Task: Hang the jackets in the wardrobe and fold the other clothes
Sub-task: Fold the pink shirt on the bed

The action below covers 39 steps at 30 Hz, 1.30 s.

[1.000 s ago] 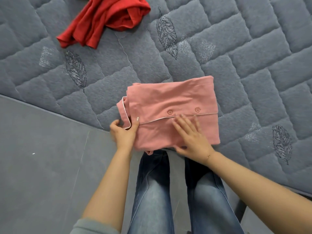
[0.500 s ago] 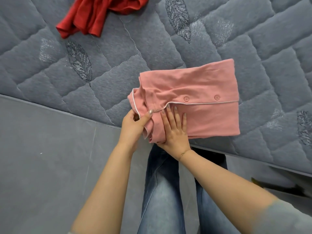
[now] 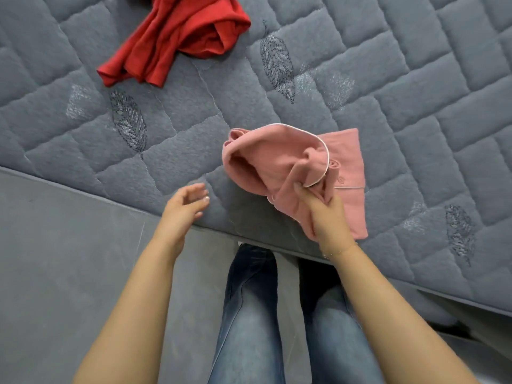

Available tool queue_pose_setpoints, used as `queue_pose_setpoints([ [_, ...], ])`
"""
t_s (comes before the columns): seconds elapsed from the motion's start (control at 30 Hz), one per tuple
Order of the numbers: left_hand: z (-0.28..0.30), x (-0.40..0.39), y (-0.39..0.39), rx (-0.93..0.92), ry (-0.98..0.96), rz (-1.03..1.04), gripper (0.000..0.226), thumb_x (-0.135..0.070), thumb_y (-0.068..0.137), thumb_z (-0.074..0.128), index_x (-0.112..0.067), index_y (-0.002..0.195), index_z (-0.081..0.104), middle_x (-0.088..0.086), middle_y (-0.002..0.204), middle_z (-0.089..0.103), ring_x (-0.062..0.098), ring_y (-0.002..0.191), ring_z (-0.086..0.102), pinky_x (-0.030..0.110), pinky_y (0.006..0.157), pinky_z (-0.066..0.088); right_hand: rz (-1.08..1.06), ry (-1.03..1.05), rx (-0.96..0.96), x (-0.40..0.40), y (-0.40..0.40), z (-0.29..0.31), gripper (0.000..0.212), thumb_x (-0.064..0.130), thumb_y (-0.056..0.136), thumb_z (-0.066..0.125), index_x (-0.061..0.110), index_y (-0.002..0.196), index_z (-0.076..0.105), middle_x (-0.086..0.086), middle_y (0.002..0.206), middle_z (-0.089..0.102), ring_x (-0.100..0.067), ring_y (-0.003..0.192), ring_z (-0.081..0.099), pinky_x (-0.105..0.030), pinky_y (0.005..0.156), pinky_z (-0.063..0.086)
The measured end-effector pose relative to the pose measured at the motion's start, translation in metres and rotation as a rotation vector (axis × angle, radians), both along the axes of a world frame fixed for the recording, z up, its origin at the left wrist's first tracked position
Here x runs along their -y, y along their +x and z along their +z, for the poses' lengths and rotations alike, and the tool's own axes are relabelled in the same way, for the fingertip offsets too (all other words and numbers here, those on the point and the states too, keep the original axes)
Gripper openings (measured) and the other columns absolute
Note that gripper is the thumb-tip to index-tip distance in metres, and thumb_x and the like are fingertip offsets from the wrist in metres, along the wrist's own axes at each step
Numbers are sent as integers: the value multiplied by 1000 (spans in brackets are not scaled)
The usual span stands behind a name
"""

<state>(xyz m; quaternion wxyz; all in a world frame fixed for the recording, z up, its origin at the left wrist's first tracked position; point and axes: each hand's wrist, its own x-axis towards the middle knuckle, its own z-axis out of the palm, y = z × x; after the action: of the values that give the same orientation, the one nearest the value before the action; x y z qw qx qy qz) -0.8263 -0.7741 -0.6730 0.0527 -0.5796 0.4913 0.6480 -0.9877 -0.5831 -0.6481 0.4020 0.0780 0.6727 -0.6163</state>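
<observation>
A grey quilted bed fills the view, its near edge at the person's knees. The right hand pinches the left half of the pink pyjama top, its fingers curled round the raised flap; the rest lies near the bed's edge. The left hand hovers slack, holding nothing. The final fold seems underway; next, lay the flap flat rightward. A red garment lies crumpled, well apart.

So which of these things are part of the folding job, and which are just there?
Part of the job: pink button-up cotton shirt, gripped by the right hand; crumpled red cloth garment; empty left hand.
Just there: grey quilted mattress; grey floor.
</observation>
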Motion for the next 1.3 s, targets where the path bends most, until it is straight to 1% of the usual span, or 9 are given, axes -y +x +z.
queue_pose_setpoints([
  [0.23,24,-34,-109,-256,46,-356,106,-33,67,85,-40,150,18,-18,154,26,-3,137,28,16,95,37,-62,-185,410,-59,-101,48,44,24,86,64,14,128,56,-16,126,64,-27,120,60,-40,97,52],
  [0.33,48,-42,-181,-382,36,-581,82,-18,75,78,-35,143,36,-15,143,47,-2,129,46,22,101,47,-62,-319,536,-100,-150,64,43,23,90,57,10,130,60,-19,129,61,-30,123,58,-44,98,50],
  [0.4,66,-55,-228,-470,85,-592,53,-10,74,71,-26,124,58,-9,121,67,5,113,61,26,91,54,-6,-378,540,-127,-185,71,36,24,92,54,12,124,67,-17,132,60,-30,127,54,-45,100,48],
  [0.53,85,-93,-308,-612,273,-539,34,-14,71,78,-22,104,75,1,104,74,15,96,70,28,78,56,3,-422,589,-169,-262,70,38,21,92,56,9,127,64,-17,134,59,-30,127,54,-46,100,48],
  [0.63,58,-123,-352,-423,182,-375,37,-32,77,79,-13,108,70,10,104,73,23,91,70,30,73,58,-37,-253,505,-183,-325,45,38,26,89,56,10,123,67,-13,122,67,-26,114,64,-39,88,55],
  [0.73,1,-154,-373,-124,-66,-212,23,-26,89,69,-6,99,63,9,85,65,20,69,57,17,51,47,-28,24,407,-199,-371,1,32,37,92,54,20,117,64,-1,103,71,-19,93,67,-33,79,53],
  [0.9,-49,-158,-393,8,-115,-261,56,-41,84,71,1,119,60,16,109,68,26,92,64,41,82,53,3,187,290,-217,-389,-64,15,35,92,60,23,99,63,2,88,70,-12,77,66,-25,68,54],
  [1.07,-44,-152,-425,-19,80,-209,51,-52,79,68,-17,116,68,3,108,73,20,103,68,35,89,53,-105,12,232,-197,-376,-83,18,26,89,68,16,104,67,2,89,75,-8,78,71,-21,62,55],
  [1.3,21,-153,-389,-341,50,-47,32,-34,80,75,-19,109,72,2,106,74,14,97,71,25,70,57,-140,-131,166,-181,-361,-20,23,18,87,70,6,107,69,-4,94,75,-14,86,71,-28,72,57],
])
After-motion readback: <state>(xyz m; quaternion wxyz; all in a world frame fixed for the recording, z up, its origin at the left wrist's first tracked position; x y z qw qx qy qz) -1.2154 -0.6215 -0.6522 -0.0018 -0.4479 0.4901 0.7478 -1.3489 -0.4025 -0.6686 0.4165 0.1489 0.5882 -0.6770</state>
